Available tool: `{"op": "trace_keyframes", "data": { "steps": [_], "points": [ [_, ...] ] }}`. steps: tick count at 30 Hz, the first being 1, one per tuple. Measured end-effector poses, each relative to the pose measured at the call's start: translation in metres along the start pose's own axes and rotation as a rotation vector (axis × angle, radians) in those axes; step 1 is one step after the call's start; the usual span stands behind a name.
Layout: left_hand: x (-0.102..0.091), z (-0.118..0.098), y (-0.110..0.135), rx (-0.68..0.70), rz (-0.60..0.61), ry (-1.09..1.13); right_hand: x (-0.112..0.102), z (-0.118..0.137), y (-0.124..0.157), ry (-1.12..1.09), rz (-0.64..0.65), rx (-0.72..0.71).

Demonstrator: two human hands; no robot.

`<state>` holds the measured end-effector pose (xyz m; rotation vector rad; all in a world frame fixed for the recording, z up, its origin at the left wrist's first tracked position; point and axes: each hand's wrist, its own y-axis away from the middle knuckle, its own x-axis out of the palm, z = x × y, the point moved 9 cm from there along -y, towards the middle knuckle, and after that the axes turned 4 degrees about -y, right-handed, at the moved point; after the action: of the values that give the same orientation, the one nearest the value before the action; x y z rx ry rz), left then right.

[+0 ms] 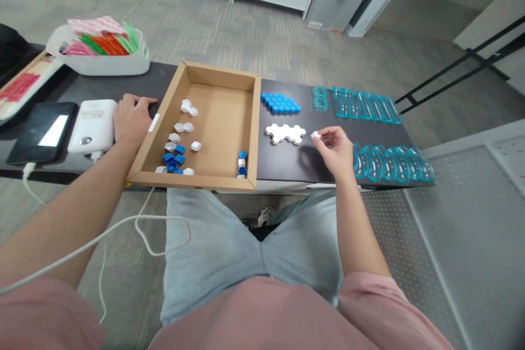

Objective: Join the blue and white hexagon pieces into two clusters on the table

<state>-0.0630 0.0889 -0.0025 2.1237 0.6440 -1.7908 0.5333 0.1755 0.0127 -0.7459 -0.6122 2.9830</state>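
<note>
Between the thumb and fingers of my right hand is a small white hexagonal piece, held just right of a cluster of white hexagonal pieces on the dark table. Behind that cluster lies a tight group of blue hexagonal pieces. My left hand rests on the table against the left side of a cardboard tray, fingers stretched out, beside a white power bank. Loose white pieces and blue pieces lie in the tray, mostly at its left; a short row stands by its right wall.
Clear teal plastic parts line the back right, with another row at the front right. A phone with a white cable lies at left. Behind it stands a white basket of colourful sticks.
</note>
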Motion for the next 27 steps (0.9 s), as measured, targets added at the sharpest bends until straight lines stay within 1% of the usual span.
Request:
{"op": "trace_keyframes", "data": {
  "steps": [3,6,11,15,20,27],
  "points": [
    [-0.001,0.001,0.000,-0.012,-0.002,0.004,0.007,-0.018,0.008,0.015,0.028,0.058],
    [-0.001,0.001,0.001,-0.014,-0.003,-0.002,0.012,-0.023,0.011,0.019,0.045,0.075],
    [-0.001,0.002,0.002,-0.040,-0.017,0.019,0.020,-0.012,0.011,0.086,0.121,-0.006],
    [-0.002,0.005,0.001,-0.048,-0.045,0.046,0.020,-0.002,0.013,0.119,0.113,-0.071],
    [-0.002,0.002,0.001,-0.039,0.007,-0.014,0.020,0.000,0.015,0.145,0.101,-0.087],
    [-0.007,-0.005,0.003,-0.050,0.040,-0.018,0.023,0.001,0.015,0.153,0.114,-0.113]
  ]
}}
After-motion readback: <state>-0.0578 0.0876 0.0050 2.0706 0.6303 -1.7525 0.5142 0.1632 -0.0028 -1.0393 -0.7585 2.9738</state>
